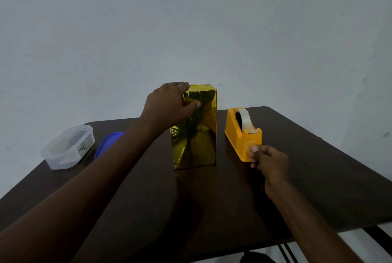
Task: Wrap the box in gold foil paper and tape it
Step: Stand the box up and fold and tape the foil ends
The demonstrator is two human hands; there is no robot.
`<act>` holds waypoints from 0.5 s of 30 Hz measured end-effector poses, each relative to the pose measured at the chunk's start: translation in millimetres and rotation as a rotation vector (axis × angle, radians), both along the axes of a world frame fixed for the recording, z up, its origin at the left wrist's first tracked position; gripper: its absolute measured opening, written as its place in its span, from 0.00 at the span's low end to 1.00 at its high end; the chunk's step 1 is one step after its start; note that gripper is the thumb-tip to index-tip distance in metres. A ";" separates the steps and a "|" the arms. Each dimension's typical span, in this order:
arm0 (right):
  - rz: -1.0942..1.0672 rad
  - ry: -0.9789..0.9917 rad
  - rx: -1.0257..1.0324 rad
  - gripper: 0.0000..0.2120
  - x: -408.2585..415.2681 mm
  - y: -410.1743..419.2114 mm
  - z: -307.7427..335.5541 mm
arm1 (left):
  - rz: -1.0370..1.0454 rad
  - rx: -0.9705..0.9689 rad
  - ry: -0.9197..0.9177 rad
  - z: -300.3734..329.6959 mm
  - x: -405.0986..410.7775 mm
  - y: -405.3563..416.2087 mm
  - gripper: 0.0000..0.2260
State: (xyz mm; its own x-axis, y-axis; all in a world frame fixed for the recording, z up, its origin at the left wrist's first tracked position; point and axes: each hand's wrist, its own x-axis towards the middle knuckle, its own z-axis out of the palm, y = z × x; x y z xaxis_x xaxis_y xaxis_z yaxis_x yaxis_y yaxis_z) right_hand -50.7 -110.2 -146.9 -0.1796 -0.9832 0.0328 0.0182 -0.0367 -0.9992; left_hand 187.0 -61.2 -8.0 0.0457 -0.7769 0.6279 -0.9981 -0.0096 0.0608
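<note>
A tall box wrapped in gold foil paper [196, 133] stands upright in the middle of the dark table [212, 199]. My left hand [169, 103] grips its upper left corner, thumb pressed on the front face and fingers over the top. To the right stands an orange tape dispenser [239, 135] with a roll of clear tape [246, 118]. My right hand [268, 159] is at the dispenser's front end, and its thumb and fingers pinch a strip of clear tape [253, 149] just below the cutter.
A clear plastic container [67, 146] with small items inside sits at the table's left edge, its blue lid [108, 142] lying beside it. A plain wall rises right behind the table. The table's front edge runs lower right, with dark legs beneath.
</note>
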 end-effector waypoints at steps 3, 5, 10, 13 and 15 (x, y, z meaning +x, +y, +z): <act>0.023 0.030 -0.172 0.03 -2.6 6.6 16.9 | 0.003 0.009 -0.007 -0.5 0.1 -0.5 0.30; 0.068 0.040 -0.271 0.04 -2.4 6.4 37.0 | 0.008 0.006 -0.011 -0.5 0.4 -0.4 0.30; 0.185 0.126 -0.559 0.04 -4.0 1.0 94.8 | 0.004 0.001 -0.017 -2.0 0.1 1.9 0.31; 0.309 0.242 -0.722 0.04 1.8 -0.2 133.7 | 0.007 0.003 -0.020 -1.8 -1.8 3.1 0.31; 0.435 0.279 -0.787 0.04 16.3 -4.9 160.1 | 0.021 -0.005 -0.021 -1.2 -1.2 5.0 0.31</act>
State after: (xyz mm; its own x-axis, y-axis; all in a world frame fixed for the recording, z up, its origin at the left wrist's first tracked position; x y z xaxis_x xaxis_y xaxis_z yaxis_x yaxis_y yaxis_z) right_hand -34.4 -115.1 13.2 0.3130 -0.6389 0.7028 -0.0469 -0.7494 -0.6604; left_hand 185.7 -56.3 -9.2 0.0487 -0.7730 0.6325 -0.9987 -0.0300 0.0403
